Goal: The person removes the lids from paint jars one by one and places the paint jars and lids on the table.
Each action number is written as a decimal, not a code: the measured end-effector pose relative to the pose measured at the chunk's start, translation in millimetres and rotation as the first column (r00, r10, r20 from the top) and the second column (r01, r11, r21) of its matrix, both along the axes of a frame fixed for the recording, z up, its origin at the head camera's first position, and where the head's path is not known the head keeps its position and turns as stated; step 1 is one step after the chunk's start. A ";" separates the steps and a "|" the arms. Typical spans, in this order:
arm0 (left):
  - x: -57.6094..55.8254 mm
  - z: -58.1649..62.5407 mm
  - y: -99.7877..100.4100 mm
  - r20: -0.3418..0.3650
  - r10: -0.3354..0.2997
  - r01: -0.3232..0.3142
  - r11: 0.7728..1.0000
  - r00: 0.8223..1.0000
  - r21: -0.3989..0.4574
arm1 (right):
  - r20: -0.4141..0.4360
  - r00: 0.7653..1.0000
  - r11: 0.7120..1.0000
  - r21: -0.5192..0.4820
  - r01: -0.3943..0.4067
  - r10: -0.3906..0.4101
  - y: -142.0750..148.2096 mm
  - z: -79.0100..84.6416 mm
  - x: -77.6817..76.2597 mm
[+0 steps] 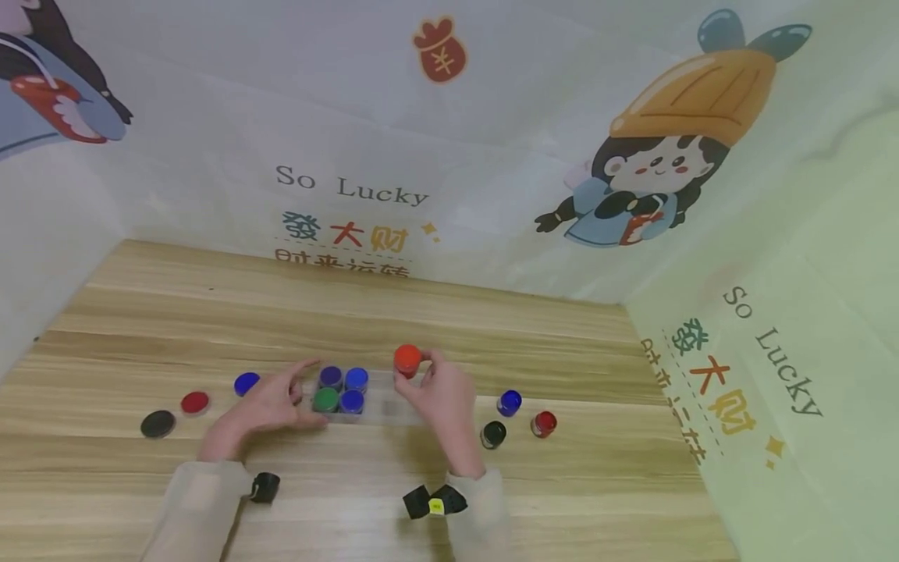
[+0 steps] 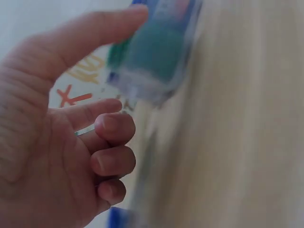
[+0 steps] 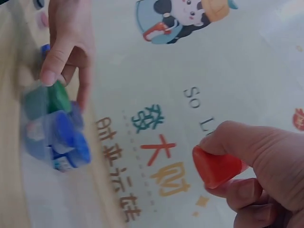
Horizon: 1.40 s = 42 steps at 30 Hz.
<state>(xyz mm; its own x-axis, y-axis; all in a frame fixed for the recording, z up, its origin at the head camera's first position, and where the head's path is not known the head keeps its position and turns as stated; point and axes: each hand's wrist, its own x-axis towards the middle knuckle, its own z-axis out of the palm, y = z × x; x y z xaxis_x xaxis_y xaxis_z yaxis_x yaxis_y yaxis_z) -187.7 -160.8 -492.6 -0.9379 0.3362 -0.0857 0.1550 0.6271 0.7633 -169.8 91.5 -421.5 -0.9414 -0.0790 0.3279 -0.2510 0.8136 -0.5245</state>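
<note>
In the head view, a clear plastic box (image 1: 379,421) lies on the table, its left half holding several small jars with blue and green tops (image 1: 327,400). My left hand (image 1: 270,400) spans the box's left end, thumb on the near side and index finger on the far side. In the left wrist view its other fingers (image 2: 114,160) are curled. My right hand (image 1: 444,394) pinches a small jar with a red lid (image 1: 407,360) between thumb and fingers, raised over the box's right end. The red lid (image 3: 216,166) also shows in the right wrist view.
Left of the box lie flat round pieces like lids: blue (image 1: 246,383), red (image 1: 195,403) and black (image 1: 158,424). To the right stand small jars in blue (image 1: 509,403), black (image 1: 493,435) and red (image 1: 544,424). Printed cloth (image 1: 492,156) walls the wooden table (image 1: 337,499).
</note>
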 end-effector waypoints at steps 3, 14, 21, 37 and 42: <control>-0.2 10.9 -2.2 -0.008 0.013 -0.013 1.000 1.000 -0.018 | 0.020 1.000 1.000 0.011 -0.024 0.024 4.6 12.4 1.1; -12.0 53.1 19.2 -0.249 -0.041 0.075 0.989 0.968 0.127 | -0.037 0.996 0.996 0.038 -0.085 0.087 12.9 38.6 2.0; -22.3 86.7 39.9 -0.399 -0.107 0.220 0.943 0.911 0.249 | -0.043 0.992 0.992 0.029 -0.120 0.121 10.2 51.2 6.3; -23.4 123.4 69.7 -0.420 -0.229 0.381 0.865 0.878 0.326 | -0.061 0.988 0.989 0.031 -0.142 0.144 4.9 63.8 9.1; -24.7 123.6 73.6 -0.407 -0.277 0.427 0.837 0.870 0.342 | -0.075 0.984 0.986 0.014 -0.163 0.164 4.6 64.6 9.3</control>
<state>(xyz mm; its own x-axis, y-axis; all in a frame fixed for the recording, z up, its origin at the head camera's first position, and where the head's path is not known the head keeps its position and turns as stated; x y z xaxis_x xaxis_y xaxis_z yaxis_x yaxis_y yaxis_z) -212.4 -87.2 -368.9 -0.6938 0.5821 0.4241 0.5901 0.1218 0.7981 -160.4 96.1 -356.9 -0.8879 -0.2328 0.3967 -0.4199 0.7623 -0.4926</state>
